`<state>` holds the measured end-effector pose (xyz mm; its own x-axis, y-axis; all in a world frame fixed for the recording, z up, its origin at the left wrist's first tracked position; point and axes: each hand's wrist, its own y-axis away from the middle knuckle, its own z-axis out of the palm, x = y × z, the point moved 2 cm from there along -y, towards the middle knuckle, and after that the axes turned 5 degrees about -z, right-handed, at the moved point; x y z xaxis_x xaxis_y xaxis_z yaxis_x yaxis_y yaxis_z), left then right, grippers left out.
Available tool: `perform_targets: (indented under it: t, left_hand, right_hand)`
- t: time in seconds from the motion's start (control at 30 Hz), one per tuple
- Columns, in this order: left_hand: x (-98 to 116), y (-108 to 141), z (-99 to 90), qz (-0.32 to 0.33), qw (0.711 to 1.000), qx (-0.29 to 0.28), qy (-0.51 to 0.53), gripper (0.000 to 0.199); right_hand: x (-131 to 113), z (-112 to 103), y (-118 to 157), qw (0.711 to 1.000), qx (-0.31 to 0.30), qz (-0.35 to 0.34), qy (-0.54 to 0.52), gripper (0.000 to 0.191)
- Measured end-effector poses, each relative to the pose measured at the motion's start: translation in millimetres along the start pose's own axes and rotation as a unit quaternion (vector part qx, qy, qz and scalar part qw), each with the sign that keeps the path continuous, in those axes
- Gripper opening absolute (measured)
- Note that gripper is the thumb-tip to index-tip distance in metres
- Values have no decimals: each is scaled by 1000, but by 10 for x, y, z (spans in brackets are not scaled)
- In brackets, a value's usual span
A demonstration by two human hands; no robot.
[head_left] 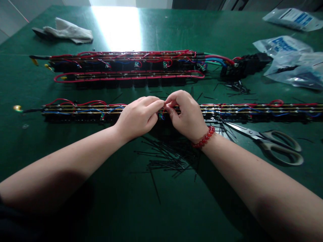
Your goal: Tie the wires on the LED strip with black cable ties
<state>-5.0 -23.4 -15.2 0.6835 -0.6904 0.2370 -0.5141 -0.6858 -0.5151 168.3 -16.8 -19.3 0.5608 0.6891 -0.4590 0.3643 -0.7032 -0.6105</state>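
A long black strip (73,116) with metal rails and red and blue wires lies across the table. Over its middle, my left hand (140,114) has its fingers closed, fingertips meeting those of my other hand. My right hand (185,112), with a red bead bracelet (205,137) at the wrist, pinches thumb and forefinger together. What the fingertips hold is too small to make out; a bit of red wire and a small green circuit board (161,116) show just below them. Loose black cable ties (169,156) lie in a pile in front of the strip.
Scissors (264,137) lie at the right, blade tips by the strip. Behind are two more wired strips (126,62), joined by thick cables to a black connector (247,65). Plastic bags (290,64) lie at the right, a pale cloth (69,31) at the back left.
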Motion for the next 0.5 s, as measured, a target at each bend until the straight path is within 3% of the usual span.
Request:
perform_targets:
  t: [0.5]
  left_hand:
    - [6,-7,-3,-2,1000,-8,-3,29]
  right_hand:
    - [6,6,5,1000,-3,-6,3,13]
